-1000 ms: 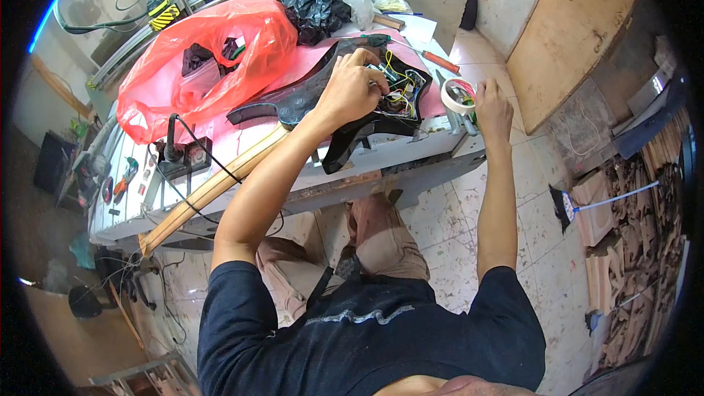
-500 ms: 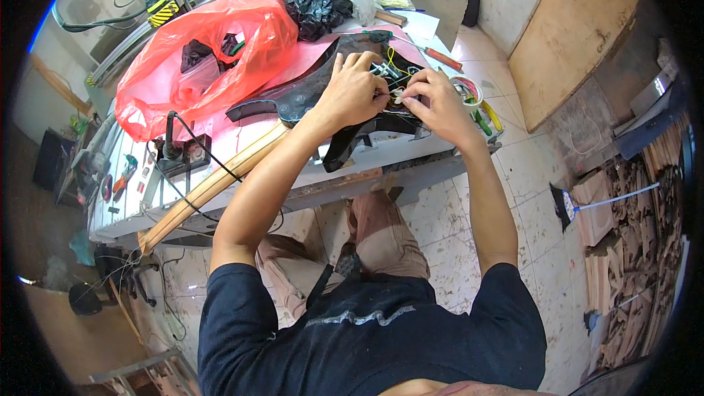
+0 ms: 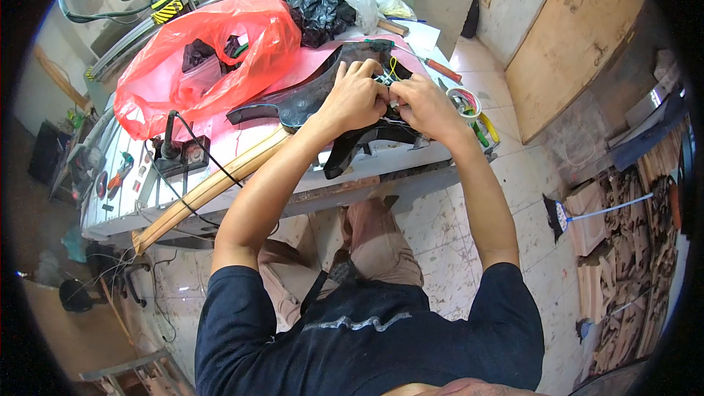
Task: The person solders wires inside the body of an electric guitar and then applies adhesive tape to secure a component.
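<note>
At the frame's upper centre, the left hand (image 3: 358,97) and right hand (image 3: 427,108) meet over the black body (image 3: 306,97), beside yellow wire (image 3: 394,67). Both hands' fingers curl nearly closed; what they pinch, I can't tell. A red bag (image 3: 260,40) sits upper left.

1 black casing (image 3: 312,95); 1 red bag (image 3: 264,26); 1 tape roll (image 3: 479,105)

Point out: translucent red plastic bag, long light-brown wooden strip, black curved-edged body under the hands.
Translucent red plastic bag (image 3: 265,37): head view, on its right-hand wall.
Long light-brown wooden strip (image 3: 211,188): head view, about mid-length.
Black curved-edged body (image 3: 312,92): head view, left part of its upper face.
</note>
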Action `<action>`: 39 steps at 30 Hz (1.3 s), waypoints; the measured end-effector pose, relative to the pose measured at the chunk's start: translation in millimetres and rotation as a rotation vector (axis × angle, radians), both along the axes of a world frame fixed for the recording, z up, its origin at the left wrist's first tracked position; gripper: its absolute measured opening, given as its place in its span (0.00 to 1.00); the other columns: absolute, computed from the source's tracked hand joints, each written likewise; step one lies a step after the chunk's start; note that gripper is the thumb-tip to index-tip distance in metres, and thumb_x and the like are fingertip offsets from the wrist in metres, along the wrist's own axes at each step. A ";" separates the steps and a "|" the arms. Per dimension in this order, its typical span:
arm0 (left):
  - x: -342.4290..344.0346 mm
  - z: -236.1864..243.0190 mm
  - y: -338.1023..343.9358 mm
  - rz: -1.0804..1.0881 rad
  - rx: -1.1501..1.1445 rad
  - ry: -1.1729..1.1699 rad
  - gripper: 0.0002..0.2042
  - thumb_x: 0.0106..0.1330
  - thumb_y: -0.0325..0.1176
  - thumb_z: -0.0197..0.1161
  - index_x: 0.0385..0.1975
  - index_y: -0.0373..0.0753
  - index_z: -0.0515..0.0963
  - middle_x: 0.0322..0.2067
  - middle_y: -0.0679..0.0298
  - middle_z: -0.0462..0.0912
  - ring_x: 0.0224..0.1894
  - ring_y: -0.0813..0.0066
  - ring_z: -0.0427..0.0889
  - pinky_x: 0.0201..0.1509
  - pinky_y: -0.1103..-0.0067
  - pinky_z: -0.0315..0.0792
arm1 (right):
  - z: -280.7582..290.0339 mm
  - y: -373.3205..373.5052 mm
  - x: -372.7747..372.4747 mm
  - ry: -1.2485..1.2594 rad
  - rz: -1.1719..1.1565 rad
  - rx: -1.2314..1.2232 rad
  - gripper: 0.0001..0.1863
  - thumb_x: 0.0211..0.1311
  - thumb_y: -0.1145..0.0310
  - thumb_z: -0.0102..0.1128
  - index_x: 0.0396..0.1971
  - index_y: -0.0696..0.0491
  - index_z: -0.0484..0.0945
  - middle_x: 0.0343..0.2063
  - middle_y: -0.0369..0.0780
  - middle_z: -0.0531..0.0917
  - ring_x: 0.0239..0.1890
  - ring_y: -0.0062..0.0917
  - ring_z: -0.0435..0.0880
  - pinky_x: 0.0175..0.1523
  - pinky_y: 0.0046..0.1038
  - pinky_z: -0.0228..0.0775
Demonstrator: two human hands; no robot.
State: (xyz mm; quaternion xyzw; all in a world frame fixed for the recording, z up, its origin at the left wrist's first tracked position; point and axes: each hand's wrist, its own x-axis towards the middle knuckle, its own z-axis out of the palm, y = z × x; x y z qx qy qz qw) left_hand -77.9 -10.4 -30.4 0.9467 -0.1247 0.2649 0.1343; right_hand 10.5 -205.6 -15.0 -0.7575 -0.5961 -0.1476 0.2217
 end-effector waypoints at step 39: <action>16.4 6.1 1.7 0.052 -0.124 0.140 0.08 0.57 0.37 0.70 0.35 0.47 0.92 0.48 0.55 0.80 0.50 0.53 0.82 0.57 0.64 0.75 | -33.5 -27.6 10.1 0.336 -0.081 0.328 0.07 0.61 0.68 0.67 0.33 0.53 0.90 0.50 0.40 0.83 0.59 0.38 0.75 0.68 0.39 0.64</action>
